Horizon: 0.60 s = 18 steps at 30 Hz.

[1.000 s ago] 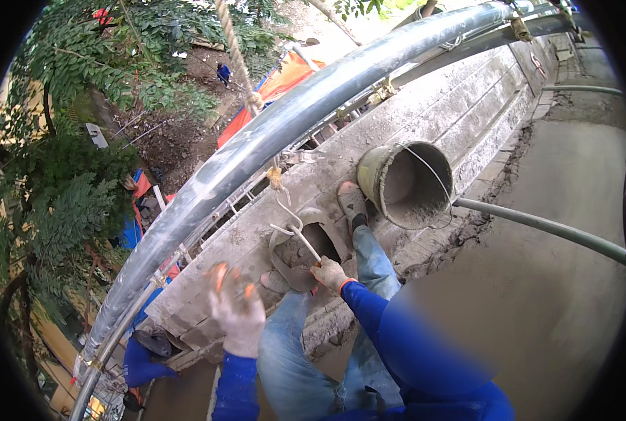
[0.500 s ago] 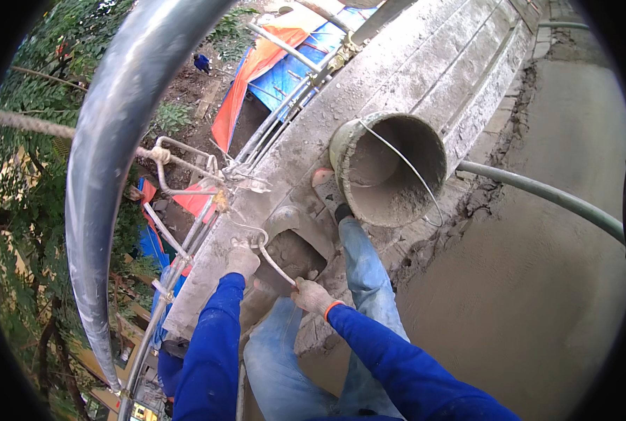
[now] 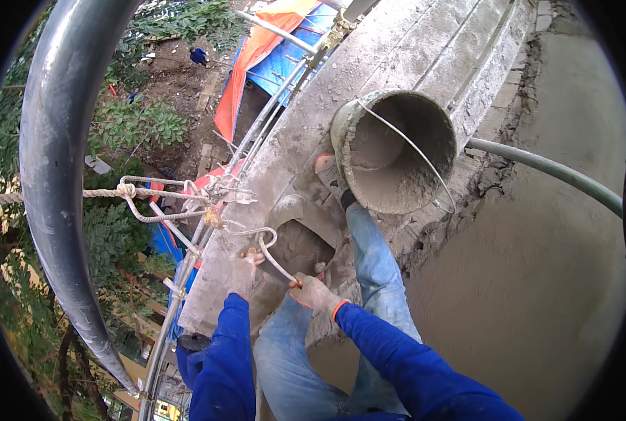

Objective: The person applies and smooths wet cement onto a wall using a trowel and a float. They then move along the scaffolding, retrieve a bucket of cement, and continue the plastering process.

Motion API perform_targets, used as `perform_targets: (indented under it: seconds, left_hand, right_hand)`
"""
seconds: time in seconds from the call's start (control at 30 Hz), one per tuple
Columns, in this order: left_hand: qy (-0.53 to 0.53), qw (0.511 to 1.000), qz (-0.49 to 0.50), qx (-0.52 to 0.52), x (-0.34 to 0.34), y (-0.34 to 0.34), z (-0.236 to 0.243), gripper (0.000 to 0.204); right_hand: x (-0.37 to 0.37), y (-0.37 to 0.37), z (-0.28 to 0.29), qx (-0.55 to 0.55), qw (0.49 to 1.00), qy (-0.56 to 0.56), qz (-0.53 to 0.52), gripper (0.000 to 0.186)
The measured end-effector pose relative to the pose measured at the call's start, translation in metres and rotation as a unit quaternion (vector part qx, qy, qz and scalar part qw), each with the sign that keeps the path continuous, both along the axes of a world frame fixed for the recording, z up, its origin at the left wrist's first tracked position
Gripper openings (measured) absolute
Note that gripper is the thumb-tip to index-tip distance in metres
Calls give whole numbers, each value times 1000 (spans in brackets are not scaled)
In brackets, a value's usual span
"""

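A small mortar-caked bucket (image 3: 293, 208) lies tilted on the concrete ledge, wet grey mortar (image 3: 301, 247) showing inside. A bent metal rod (image 3: 276, 262) runs past its mouth from the rope's knotted end. My right hand (image 3: 315, 294), in a dirty glove with an orange cuff, is closed on the rod's lower end, by the bucket's rim. Left of the bucket, my left hand (image 3: 243, 274), also gloved, has its fingers stretched out and somewhat apart beside the rod; nothing shows in it. Between the hands, the bucket's lower rim is partly hidden.
A large mortar-coated bucket (image 3: 342, 145) with a wire handle lies tipped by my foot. Wet concrete (image 3: 509, 295) spreads right, crossed by a grey pipe (image 3: 551, 166). Left are a thick metal tube (image 3: 53, 161), a rope (image 3: 67, 196), scaffold poles (image 3: 160, 344) and a drop with trees.
The view has shifted, so the buckets and rope sit differently in it. My left hand's fingers have opened out from a closed shape; my right hand keeps its hold on the rod.
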<state>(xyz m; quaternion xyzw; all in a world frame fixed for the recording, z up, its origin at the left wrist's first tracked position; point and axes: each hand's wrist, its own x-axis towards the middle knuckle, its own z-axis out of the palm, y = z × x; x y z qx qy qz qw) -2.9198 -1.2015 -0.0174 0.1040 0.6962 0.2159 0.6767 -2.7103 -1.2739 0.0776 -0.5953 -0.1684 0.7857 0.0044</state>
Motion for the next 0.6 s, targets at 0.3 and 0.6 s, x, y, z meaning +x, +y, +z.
perform_targets:
  seconds: [0.3,0.6]
  left_hand:
    - [-130,978,164,-8,54,-76,15,49]
    - [-228,957,141,-113,68,-35,29,25]
  right_hand:
    - [-7,7,-10,162,981,-92,58,61]
    - [-19,10,28,192,958,-125,175,90]
